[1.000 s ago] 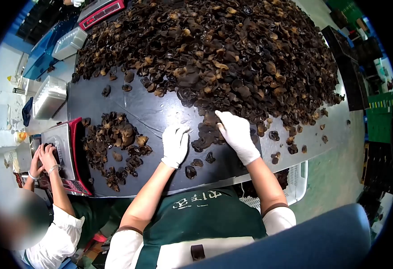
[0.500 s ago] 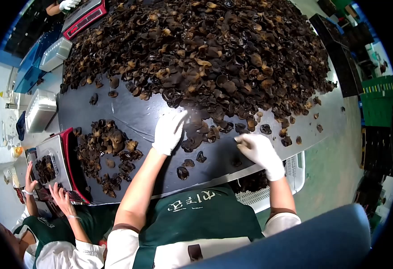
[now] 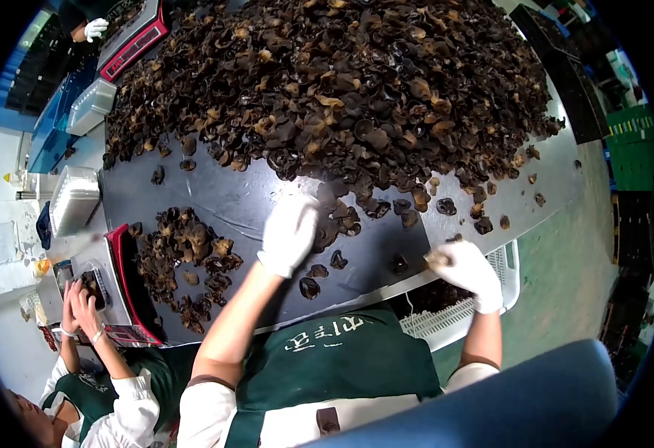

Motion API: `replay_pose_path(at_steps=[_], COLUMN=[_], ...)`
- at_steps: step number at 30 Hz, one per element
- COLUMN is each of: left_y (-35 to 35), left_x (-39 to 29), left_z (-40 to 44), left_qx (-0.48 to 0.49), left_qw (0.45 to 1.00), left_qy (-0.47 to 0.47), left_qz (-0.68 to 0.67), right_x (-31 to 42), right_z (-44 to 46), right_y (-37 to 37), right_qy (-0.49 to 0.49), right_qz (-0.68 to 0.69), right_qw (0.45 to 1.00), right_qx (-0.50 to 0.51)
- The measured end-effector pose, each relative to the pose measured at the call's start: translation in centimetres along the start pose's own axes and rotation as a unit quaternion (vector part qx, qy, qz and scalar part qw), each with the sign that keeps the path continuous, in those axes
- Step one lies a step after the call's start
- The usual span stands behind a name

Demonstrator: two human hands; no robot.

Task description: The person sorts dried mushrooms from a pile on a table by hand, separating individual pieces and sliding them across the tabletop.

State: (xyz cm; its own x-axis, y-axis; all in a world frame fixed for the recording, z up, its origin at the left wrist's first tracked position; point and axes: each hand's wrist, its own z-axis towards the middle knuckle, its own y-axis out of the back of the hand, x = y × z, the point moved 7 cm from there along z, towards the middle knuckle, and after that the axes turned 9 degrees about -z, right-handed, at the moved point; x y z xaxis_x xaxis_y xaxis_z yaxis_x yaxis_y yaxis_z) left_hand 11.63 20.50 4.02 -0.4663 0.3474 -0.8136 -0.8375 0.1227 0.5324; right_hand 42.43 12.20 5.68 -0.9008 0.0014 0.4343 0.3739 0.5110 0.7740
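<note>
A large heap of dark brown wood ear mushrooms [image 3: 342, 97] covers the far part of the metal table [image 3: 230, 179]. My left hand [image 3: 289, 233], in a white glove, is at the left side of a small cluster of wood ears [image 3: 336, 220]; its fingers are blurred and partly hidden. Over the table's front edge is my gloved right hand [image 3: 467, 272], thumb and fingers pinched together. Its fingertips look brownish, and whether a piece is between them is unclear. Several loose wood ears [image 3: 309, 288] lie between my hands.
Below the front edge, a white plastic basket [image 3: 509, 280] holds dark pieces. A smaller wood ear pile [image 3: 181, 254] lies at left, beside a red scale [image 3: 129, 284] where a co-worker's hands [image 3: 80, 310] work. Clear plastic containers [image 3: 77, 198] are stacked at left.
My right hand has moved right and toward me, to above the basket's side. My left hand has shifted slightly right, against the small cluster. The co-worker's hands have come together over the scale.
</note>
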Motion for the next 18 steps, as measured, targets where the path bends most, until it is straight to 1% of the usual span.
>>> replay_pose_path(at_steps=[1,2,3,4,5,6,7,8,10,12,14,15,16,18], left_y=[-1.3,-3.0,-4.1,-4.8,-5.0,-5.3,-5.2,-4.8,-3.5,-1.1,0.9,2.1,3.3,5.7], left_x=[-3.1,-5.5,-7.3,-7.8,-7.4,-6.7,-5.1,-3.3,0.4,2.1,3.9,4.4,4.9,5.4], left_z=[-0.8,-1.9,-2.7,-3.1,-2.6,-1.7,-1.0,-0.4,-0.9,-1.6,-3.4,-4.5,-5.6,-7.5], left_qx=[0.081,0.171,0.222,0.206,0.182,0.157,0.106,0.104,0.059,0.066,0.081,0.093,0.104,0.108], left_qw=[0.996,0.980,0.966,0.967,0.973,0.971,0.972,0.967,0.962,0.974,0.973,0.974,0.974,0.976], left_qy=[-0.021,-0.027,-0.073,-0.107,-0.140,-0.171,-0.180,-0.134,-0.119,-0.059,-0.041,-0.030,-0.018,0.025], left_qz=[-0.035,-0.096,-0.110,-0.101,-0.026,0.050,0.110,0.188,0.240,0.209,0.211,0.205,0.200,0.186], right_x=[-1.4,-2.1,-1.2,-0.7,0.6,2.1,3.6,5.3,7.9,10.1,11.7,13.4,15.1,17.0], right_z=[-1.5,-2.7,-3.0,-2.5,-1.6,-0.9,0.1,1.5,4.6,7.0,8.8,8.6,8.0,6.1], right_y=[0.0,0.0,0.8,0.2,0.5,0.8,0.3,-0.2,-1.8,-4.1,-7.1,-8.2,-9.3,-12.1], right_qy=[-0.039,-0.077,-0.096,-0.096,-0.028,0.042,0.076,0.111,0.161,0.105,0.114,0.151,0.208,0.283], right_qz=[0.019,0.038,0.038,0.036,0.025,0.014,0.021,0.028,-0.045,-0.143,-0.146,-0.137,-0.132,-0.118], right_qw=[0.999,0.995,0.994,0.994,0.998,0.988,0.982,0.975,0.947,0.932,0.945,0.952,0.947,0.937], right_qx=[0.026,0.051,0.035,0.036,-0.057,-0.151,-0.171,-0.191,-0.275,-0.315,-0.271,-0.230,-0.205,-0.165])
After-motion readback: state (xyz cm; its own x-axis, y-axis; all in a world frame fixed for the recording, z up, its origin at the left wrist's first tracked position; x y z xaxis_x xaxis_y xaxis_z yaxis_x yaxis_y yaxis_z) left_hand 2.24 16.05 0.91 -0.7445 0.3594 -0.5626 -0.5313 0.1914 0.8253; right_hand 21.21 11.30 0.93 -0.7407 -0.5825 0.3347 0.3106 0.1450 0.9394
